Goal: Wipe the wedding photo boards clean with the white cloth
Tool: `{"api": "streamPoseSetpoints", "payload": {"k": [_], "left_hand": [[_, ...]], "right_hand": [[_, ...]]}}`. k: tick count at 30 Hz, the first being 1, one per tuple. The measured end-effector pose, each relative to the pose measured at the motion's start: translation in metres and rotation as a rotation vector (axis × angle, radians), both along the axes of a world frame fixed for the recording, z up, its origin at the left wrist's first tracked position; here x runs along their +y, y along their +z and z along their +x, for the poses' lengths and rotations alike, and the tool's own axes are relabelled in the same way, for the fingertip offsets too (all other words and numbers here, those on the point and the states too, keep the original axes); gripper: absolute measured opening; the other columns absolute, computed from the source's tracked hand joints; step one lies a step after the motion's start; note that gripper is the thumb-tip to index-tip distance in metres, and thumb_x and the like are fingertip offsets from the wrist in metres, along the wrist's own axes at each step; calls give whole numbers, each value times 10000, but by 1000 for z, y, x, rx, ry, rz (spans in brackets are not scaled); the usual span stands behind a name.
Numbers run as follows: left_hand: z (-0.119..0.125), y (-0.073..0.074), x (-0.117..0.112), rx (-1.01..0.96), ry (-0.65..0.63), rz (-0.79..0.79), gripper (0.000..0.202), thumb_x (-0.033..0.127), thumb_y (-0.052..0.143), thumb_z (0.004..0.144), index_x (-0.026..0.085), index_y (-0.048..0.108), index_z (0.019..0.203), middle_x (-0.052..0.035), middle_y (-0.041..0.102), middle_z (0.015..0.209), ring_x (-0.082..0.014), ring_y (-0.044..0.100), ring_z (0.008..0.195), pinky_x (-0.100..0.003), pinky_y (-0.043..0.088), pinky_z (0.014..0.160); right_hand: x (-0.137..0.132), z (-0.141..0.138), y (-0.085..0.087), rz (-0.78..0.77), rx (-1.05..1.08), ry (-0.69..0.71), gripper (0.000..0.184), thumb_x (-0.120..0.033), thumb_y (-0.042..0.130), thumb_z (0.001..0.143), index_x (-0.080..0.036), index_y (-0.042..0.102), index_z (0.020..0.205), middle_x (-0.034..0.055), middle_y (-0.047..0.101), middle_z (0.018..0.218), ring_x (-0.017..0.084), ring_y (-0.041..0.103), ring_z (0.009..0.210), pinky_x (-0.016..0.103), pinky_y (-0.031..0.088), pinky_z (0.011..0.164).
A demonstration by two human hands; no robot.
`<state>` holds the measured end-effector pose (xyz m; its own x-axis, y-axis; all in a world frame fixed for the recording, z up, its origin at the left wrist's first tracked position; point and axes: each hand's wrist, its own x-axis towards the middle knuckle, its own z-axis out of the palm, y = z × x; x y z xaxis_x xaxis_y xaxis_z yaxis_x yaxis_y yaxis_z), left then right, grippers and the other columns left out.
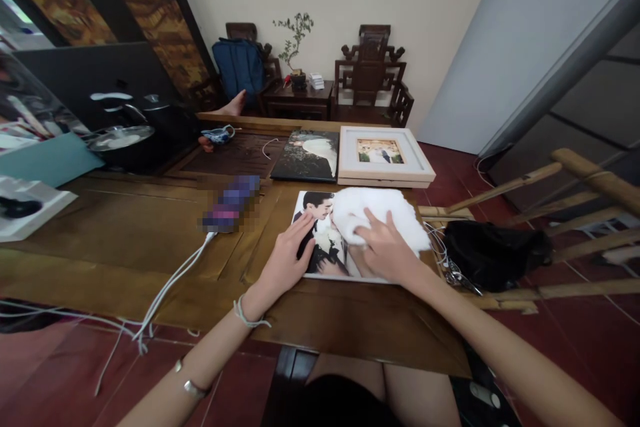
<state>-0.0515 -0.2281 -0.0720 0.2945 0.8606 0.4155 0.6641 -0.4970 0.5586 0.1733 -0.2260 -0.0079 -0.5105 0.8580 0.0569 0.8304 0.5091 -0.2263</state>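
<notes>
A photo album or print panel (327, 269) with a wedding picture lies flat near the table's front edge. My left hand (286, 255) rests on its left side, fingers stretched out and holding nothing. On its right part, a fluffy white cloth (407, 213) covers much of the picture. My right hand (389, 248) presses on this cloth, which bunches around the fingers; some fingertips are hidden in its folds. Behind them lie a dark wedding photo panel (313, 155) and a white framed wedding photo (420, 159), both apart from my hands.
A phone-like, blurred object (230, 203) with white cables (183, 270) lies to the left on the wooden table (125, 213). A kettle and a glass-lidded pot (123, 140) stand at the far left. A bamboo chair (595, 173) holding a black bag (495, 247) is on the right.
</notes>
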Motion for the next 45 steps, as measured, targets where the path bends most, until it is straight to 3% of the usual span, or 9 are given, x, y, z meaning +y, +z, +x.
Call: {"api": "streamPoseSetpoints", "payload": {"k": [4, 9, 17, 21, 24, 30, 37, 41, 45], "left_hand": [[-2, -2, 3, -8, 7, 27, 432, 250, 452, 899, 190, 476, 1326, -111, 480, 1388, -243, 386, 1326, -490, 343, 1078], [-4, 0, 4, 14, 28, 19, 372, 272, 461, 892, 160, 565, 1231, -133, 572, 1289, -257, 488, 1246, -476, 387, 1049], [-4, 1, 5, -33, -19, 1, 433, 263, 452, 900, 205, 477, 1329, -94, 461, 1404, -237, 372, 1332, -489, 339, 1081], [-3, 2, 5, -30, -13, 17, 425, 252, 456, 898, 202, 487, 1320, -96, 476, 1392, -231, 382, 1328, -489, 347, 1078], [-3, 2, 4, -19, -14, 20, 426, 246, 454, 899, 190, 487, 1320, -100, 475, 1392, -226, 382, 1328, -475, 342, 1086], [-4, 0, 3, -1, -5, 9, 435, 245, 455, 897, 171, 482, 1325, -116, 464, 1398, -239, 375, 1332, -485, 332, 1089], [-5, 2, 3, -8, -19, -3, 430, 259, 465, 898, 194, 484, 1323, -104, 473, 1392, -235, 387, 1325, -489, 344, 1081], [-5, 2, 3, -18, -16, -21, 432, 265, 468, 897, 200, 482, 1324, -98, 463, 1402, -237, 386, 1325, -495, 350, 1073], [-5, 3, 3, -23, -7, -32, 427, 265, 463, 900, 181, 490, 1318, -104, 466, 1399, -229, 386, 1326, -472, 342, 1084]], "right_hand": [[47, -44, 5, -47, 103, 51, 444, -67, 366, 755, -167, 588, 1125, 139, 597, 1211, 324, 404, 1254, 654, 174, 999], [61, -82, 4, -58, 176, 146, 460, -74, 373, 748, -229, 599, 1118, 63, 621, 1198, 281, 446, 1222, 611, 148, 1030], [53, 8, -2, -1, 137, -11, 424, -24, 342, 712, -141, 609, 1020, 117, 668, 1079, 285, 568, 1075, 637, 137, 1026], [18, 45, -9, 48, -7, -6, 383, -30, 379, 699, -99, 613, 995, 214, 471, 1354, 348, 273, 1344, 671, 193, 1008], [-39, 45, -13, 16, -60, 60, 360, -18, 409, 666, -135, 643, 914, 134, 335, 1469, 351, 85, 1392, 677, 137, 1045], [-122, 25, -6, -108, -21, 170, 369, -21, 435, 538, -199, 652, 777, 2, 282, 1496, 337, 68, 1396, 661, 36, 1081], [-35, 30, 2, -45, 0, 6, 401, -36, 391, 682, -147, 632, 983, 158, 556, 1285, 295, 288, 1349, 583, 177, 1080], [33, 39, 11, 6, 21, -73, 388, -30, 360, 692, -137, 621, 958, 142, 682, 1021, 304, 577, 1081, 487, 366, 963], [59, 44, 15, -4, 32, -61, 362, -37, 351, 696, -135, 618, 921, 138, 687, 951, 280, 633, 930, 380, 454, 817]]}}
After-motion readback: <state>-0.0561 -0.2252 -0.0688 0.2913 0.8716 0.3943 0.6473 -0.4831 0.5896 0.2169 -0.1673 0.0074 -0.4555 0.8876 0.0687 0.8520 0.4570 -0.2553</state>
